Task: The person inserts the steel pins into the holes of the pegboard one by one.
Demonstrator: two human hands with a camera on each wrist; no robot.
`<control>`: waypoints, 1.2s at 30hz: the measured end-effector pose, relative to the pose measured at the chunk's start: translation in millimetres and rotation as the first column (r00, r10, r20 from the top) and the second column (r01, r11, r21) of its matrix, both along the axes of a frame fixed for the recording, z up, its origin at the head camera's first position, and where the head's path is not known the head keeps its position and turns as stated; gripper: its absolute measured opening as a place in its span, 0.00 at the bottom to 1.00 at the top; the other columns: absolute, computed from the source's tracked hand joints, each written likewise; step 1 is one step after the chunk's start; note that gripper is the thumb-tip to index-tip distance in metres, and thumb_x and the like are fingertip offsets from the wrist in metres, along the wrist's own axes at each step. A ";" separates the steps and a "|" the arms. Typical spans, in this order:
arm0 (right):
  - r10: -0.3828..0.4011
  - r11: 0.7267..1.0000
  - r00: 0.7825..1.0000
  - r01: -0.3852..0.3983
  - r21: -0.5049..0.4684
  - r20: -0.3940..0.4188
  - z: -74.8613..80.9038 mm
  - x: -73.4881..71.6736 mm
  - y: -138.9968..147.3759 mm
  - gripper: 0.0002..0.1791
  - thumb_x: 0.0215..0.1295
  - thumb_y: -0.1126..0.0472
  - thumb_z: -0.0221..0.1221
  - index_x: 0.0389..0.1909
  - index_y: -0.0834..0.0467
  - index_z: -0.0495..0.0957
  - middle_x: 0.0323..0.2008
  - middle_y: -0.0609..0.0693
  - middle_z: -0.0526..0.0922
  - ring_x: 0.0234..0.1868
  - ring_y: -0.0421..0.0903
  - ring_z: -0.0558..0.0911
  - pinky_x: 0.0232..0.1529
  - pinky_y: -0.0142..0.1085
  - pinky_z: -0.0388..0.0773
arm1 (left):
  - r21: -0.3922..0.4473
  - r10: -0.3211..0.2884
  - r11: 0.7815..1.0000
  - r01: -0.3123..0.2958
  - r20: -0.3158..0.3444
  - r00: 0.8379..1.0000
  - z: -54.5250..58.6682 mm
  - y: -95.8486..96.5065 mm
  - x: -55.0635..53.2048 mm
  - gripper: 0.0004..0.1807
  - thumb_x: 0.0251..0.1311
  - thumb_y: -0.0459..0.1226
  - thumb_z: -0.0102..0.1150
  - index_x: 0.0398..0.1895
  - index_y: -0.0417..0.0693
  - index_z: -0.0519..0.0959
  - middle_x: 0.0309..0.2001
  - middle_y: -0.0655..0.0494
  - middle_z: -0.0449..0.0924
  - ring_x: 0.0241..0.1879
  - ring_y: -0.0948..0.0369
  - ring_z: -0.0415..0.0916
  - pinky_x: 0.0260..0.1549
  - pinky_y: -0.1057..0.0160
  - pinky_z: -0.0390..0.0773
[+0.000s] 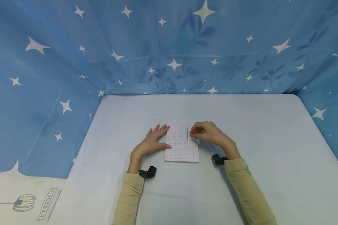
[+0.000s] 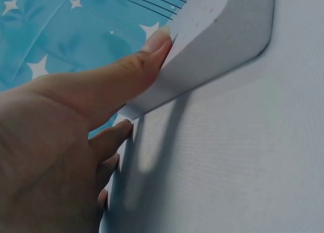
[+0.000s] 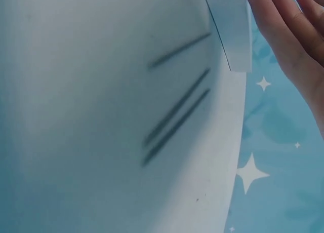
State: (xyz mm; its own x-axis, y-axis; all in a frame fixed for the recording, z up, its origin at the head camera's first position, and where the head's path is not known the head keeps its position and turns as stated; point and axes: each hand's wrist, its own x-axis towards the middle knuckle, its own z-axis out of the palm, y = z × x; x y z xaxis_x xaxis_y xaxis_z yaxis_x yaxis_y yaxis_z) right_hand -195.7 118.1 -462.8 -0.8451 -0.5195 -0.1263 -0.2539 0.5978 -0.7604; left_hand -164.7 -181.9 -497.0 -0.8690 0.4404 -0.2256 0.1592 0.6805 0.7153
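A white board with rows of small holes (image 1: 180, 153) lies on the table. My left hand (image 1: 152, 142) rests against its left side, fingers spread and straight; the thumb (image 2: 157, 43) presses on the top edge. At the board's upper right, my right hand (image 1: 209, 132) pinches a thin dark rod between thumb and fingertips. Right beside those fingertips stands another thin rod (image 1: 187, 134). Several rods (image 2: 152, 9) stick out from the board's face in the left wrist view. The right wrist view hides the right fingertips' grip.
Three loose dark rods (image 3: 177, 109) lie on the white tabletop (image 1: 270, 150) to the right of the board, under the right hand. A blue curtain with white stars (image 1: 174, 75) hangs behind and along both sides. Each wrist wears a black camera (image 1: 148, 172).
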 end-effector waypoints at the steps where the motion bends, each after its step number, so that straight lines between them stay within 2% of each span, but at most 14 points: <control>1: -0.004 1.000 1.000 0.004 0.004 0.006 0.3 0.5 0.7 0.04 0.67 0.64 0.66 0.42 0.57 0.85 0.39 0.50 0.87 0.41 0.45 0.84 0.47 0.43 0.83 | 0.002 0.000 1.000 0.000 0.001 1.000 0.5 0.1 0.7 0.51 0.62 0.51 0.69 0.83 0.54 0.53 0.84 0.53 0.46 0.84 0.51 0.30 0.80 0.45 0.27; 10: -0.030 0.999 0.998 0.028 0.037 0.059 4.9 1.4 9.9 0.08 0.68 0.61 0.66 0.45 0.58 0.86 0.42 0.51 0.88 0.41 0.46 0.83 0.47 0.42 0.81 | 0.017 0.001 1.000 -0.001 -0.003 1.000 1.8 -1.6 5.9 0.50 0.62 0.51 0.69 0.83 0.52 0.54 0.84 0.51 0.46 0.84 0.50 0.30 0.80 0.44 0.27; 18: -0.069 0.994 0.988 0.056 0.098 0.137 4.6 1.0 21.5 0.11 0.69 0.61 0.64 0.46 0.62 0.87 0.40 0.54 0.88 0.35 0.44 0.83 0.39 0.36 0.80 | 0.003 0.001 1.000 -0.001 -0.004 1.000 -0.8 -1.4 6.5 0.51 0.62 0.52 0.69 0.83 0.54 0.53 0.84 0.53 0.46 0.84 0.52 0.30 0.80 0.46 0.27; 24: -0.089 0.991 0.988 0.075 0.112 0.127 5.4 1.9 31.5 0.10 0.69 0.63 0.63 0.46 0.62 0.87 0.42 0.54 0.89 0.36 0.44 0.84 0.40 0.37 0.82 | 0.013 -0.008 1.000 0.008 -0.005 1.000 -2.1 0.3 6.6 0.51 0.62 0.51 0.69 0.83 0.53 0.53 0.84 0.53 0.45 0.84 0.51 0.30 0.80 0.45 0.26; 31: -0.126 0.990 0.987 0.118 0.084 0.101 -0.3 5.5 42.0 0.11 0.69 0.61 0.63 0.46 0.63 0.87 0.40 0.54 0.89 0.36 0.45 0.84 0.41 0.38 0.82 | -0.001 -0.020 1.000 0.020 -0.009 1.000 -2.7 2.4 5.1 0.50 0.63 0.52 0.68 0.84 0.54 0.52 0.84 0.53 0.44 0.84 0.52 0.29 0.80 0.45 0.26; 36: -0.172 0.984 0.976 0.165 0.068 0.130 -4.7 6.5 43.9 0.11 0.69 0.62 0.64 0.45 0.64 0.87 0.41 0.55 0.89 0.37 0.44 0.86 0.41 0.37 0.84 | -0.005 -0.010 1.000 0.010 -0.015 1.000 -0.8 1.3 3.9 0.51 0.63 0.51 0.68 0.84 0.54 0.52 0.84 0.54 0.44 0.84 0.52 0.29 0.80 0.45 0.26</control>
State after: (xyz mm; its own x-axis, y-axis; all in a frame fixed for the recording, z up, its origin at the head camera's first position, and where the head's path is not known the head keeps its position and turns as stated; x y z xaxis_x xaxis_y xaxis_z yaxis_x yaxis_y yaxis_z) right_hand -189.2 161.9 -467.5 -0.8931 -0.3601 -0.2698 -0.0436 0.6661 -0.7446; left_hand -160.9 -180.6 -497.8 -0.8679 0.4481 -0.2146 0.1770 0.6826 0.7091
